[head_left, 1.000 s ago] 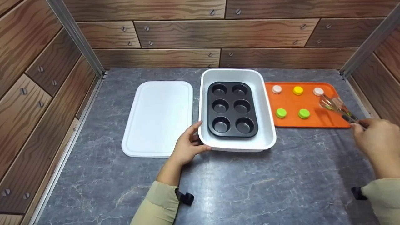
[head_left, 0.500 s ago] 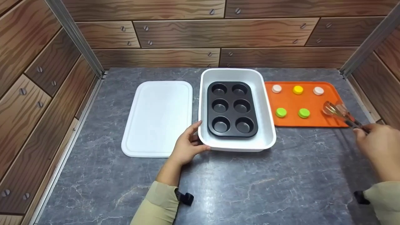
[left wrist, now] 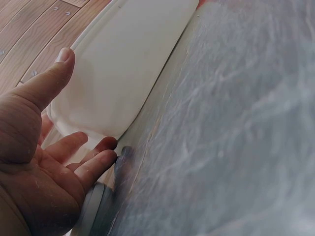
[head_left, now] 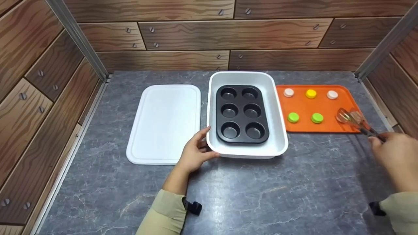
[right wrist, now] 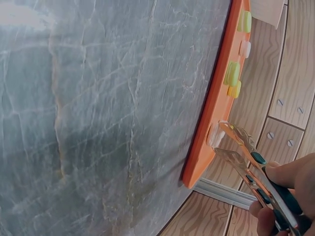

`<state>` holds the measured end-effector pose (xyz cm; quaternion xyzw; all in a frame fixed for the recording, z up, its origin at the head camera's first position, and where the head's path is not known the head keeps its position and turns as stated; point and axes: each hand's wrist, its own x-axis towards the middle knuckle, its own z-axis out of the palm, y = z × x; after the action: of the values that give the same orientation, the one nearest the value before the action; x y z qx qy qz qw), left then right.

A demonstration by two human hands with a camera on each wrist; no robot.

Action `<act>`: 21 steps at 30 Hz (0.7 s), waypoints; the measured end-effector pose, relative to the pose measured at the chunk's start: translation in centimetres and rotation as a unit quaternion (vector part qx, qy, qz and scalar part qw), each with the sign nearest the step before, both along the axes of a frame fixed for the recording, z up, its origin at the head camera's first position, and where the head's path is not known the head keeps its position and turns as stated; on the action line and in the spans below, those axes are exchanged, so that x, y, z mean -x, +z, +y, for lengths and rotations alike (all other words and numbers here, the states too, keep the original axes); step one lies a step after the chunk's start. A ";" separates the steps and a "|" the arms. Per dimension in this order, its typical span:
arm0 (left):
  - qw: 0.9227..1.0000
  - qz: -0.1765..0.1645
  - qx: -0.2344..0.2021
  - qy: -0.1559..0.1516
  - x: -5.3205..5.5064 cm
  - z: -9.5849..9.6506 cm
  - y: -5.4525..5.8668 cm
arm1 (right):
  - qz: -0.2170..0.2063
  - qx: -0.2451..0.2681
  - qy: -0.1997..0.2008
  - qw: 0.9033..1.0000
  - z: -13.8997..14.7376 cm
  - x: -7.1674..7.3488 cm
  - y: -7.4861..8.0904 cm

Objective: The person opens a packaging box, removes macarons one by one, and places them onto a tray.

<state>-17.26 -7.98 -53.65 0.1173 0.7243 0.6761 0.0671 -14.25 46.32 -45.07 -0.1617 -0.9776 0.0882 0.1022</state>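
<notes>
My right hand [head_left: 395, 147] grips a pair of tongs [head_left: 366, 130] over the right front of the orange tray [head_left: 326, 127]. Their broad clear tips stand a little apart, low over the tray, and a pale round piece [right wrist: 214, 135] shows right at them in the right wrist view. My left hand [head_left: 194, 152] spans the near left corner of a deep white pan [head_left: 277, 143]; its thumb lies along the front wall, the other fingers loosely bent by the left side. Inside the pan lies a black muffin tin [head_left: 241, 114] with its cups bare.
On the tray sit small round pieces: white [head_left: 288, 92], yellow [head_left: 311, 94], another white [head_left: 332, 95] and two green [head_left: 293, 117]. A flat white lid [head_left: 166, 124] lies left of the pan. Wood-patterned walls [head_left: 196, 36] enclose the grey marbled table [head_left: 248, 195].
My right hand has drawn slightly down and toward me with the tongs. A green patch seen by the tips one second ago is now covered by them. My left hand stays put.
</notes>
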 end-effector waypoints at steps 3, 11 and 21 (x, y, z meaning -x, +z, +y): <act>1.000 0.001 0.003 0.001 0.0 0.0 0.0 | 0.010 0.003 0.002 1.000 0.1 -0.1 -0.2; 1.000 0.005 -0.001 0.001 0.1 -0.2 -0.1 | 0.010 0.017 -0.025 0.999 -0.3 -0.7 -1.0; 1.000 0.009 -0.004 -0.004 0.2 -0.1 -0.4 | -0.051 0.043 -0.074 0.995 0.0 -1.3 -2.4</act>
<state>-17.46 -8.08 -54.04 0.1262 0.7220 0.6774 0.0628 -12.94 46.29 -47.44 -0.2420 -0.9622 0.1139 0.0516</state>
